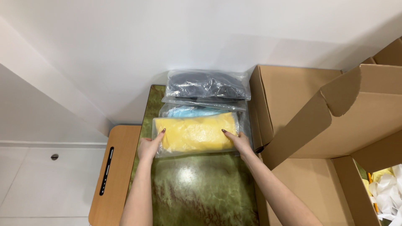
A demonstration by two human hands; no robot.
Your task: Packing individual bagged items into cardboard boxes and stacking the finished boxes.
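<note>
Two ends of a yellow bagged garment [195,134] are gripped by the left hand [148,147] and right hand [240,142]; beyond them, the bagged stack [207,90] seemingly awaits squaring.

Glossy clear plastic wraps the yellow cloth pack [195,134]; the green tabletop [201,188] shines like polished stone; the boxes [331,113] are matt cardboard.

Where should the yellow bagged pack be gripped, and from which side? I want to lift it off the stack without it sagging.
Probably by its two short ends, one hand from each side. The yellow pack lies flat and wide on top of a blue pack, soft inside a slippery clear bag. The left hand and right hand are already at those ends; thumbs on top, fingers underneath would support it.
</note>
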